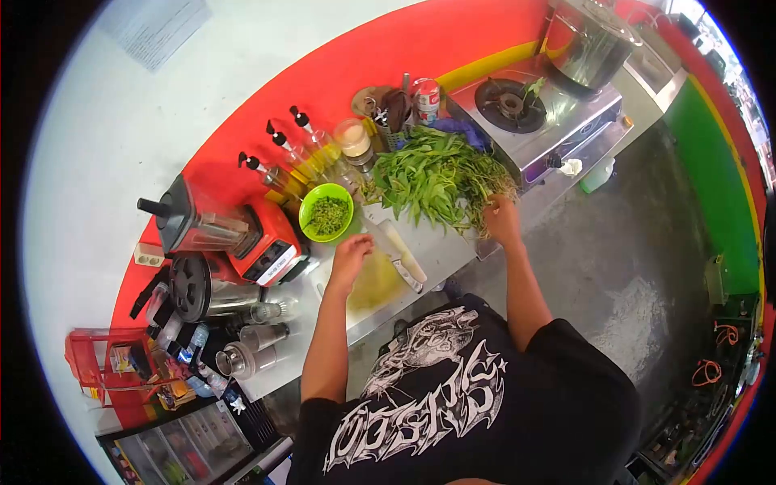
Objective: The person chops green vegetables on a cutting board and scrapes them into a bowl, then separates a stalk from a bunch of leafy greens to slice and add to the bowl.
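A large bunch of leafy greens [428, 170] with long stems and roots lies on the metal counter. My right hand [503, 218] is at its root end, fingers closed around some stems. Over the left part of a stained cutting board [373, 289] hovers my left hand [353, 257], its fingers curled together; whether they hold anything small is hidden. On the board's right side rests a knife [406, 275], its pale handle toward me. Just beyond my left hand stands a bright green bowl [304, 217] of chopped green pieces.
A red blender [267, 246] stands left of the bowl. Pump bottles [279, 174] and a jar [354, 139] line the red wall. Right of the greens is a gas stove [511, 105] with a tall metal pot [588, 44]. Shakers [242, 360] sit at the counter's near left.
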Available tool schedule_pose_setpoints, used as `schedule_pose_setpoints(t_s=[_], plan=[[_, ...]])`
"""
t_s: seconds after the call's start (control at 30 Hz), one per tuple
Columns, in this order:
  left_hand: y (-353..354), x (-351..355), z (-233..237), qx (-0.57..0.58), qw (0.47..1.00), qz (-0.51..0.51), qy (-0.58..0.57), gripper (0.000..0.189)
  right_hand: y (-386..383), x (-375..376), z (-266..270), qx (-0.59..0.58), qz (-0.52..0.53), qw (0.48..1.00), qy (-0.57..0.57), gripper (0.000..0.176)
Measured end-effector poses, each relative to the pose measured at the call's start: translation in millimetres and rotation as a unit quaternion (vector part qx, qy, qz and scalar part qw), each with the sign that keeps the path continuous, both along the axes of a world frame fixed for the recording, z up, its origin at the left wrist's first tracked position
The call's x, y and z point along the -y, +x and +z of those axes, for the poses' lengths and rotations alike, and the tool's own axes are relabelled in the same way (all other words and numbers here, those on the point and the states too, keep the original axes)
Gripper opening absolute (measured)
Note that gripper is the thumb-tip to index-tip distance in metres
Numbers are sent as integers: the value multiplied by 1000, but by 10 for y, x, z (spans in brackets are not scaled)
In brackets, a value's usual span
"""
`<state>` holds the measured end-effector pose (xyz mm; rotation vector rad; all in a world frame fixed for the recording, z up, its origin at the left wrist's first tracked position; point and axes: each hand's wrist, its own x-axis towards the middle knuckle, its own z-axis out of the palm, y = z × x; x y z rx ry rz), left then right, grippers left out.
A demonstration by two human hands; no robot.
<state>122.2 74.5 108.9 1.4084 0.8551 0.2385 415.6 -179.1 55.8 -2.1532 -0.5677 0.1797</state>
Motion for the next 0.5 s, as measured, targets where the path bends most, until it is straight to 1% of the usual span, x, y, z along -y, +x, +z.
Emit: schedule_pose_setpoints(t_s=[0.03, 0.07, 0.1, 0.13, 0.17, 0.2, 0.27, 0.3, 0.33, 0.4, 0.43, 0.47, 0.5], plan=[[188, 13, 7, -3, 1000, 0, 1, 25, 48, 31, -25, 30, -10, 999, -9, 29], [386, 31, 13, 1, 999, -32, 11, 25, 113, 55, -45, 61, -20, 998, -17, 28], [586, 53, 13, 6, 998, -65, 20, 24, 174, 75, -53, 58, -21, 998, -16, 28], [789, 86, 1, 2, 998, -66, 20, 24, 224, 96, -56, 38, 2, 999, -28, 27], [994, 137, -21, 3, 995, -97, 22, 24, 265, 119, -64, 17, 25, 999, -40, 27], [1190, 209, -57, 4, 992, -128, 23, 24, 302, 135, -79, 13, 25, 999, -42, 27], [1586, 403, -160, 4, 990, -142, 20, 25, 372, 158, -94, -70, 69, 995, -10, 27], [1769, 510, -217, 8, 988, -155, 21, 25, 393, 179, -120, -54, 82, 995, 0, 28], [1933, 615, -297, 9, 988, -154, 18, 25, 413, 210, -107, -54, 83, 995, -3, 28], [2217, 814, -395, -5, 990, -144, -3, 23, 459, 282, -76, -63, 134, 989, 0, 28], [2311, 916, -421, -14, 991, -134, 21, 25, 473, 323, -64, -43, 156, 987, 18, 29], [2423, 1003, -441, -11, 991, -132, 22, 25, 498, 396, -43, -39, 157, 987, 18, 29], [2530, 1066, -546, -57, 991, -123, 23, 28, 480, 457, 137, -98, 162, 982, -2, 29]])
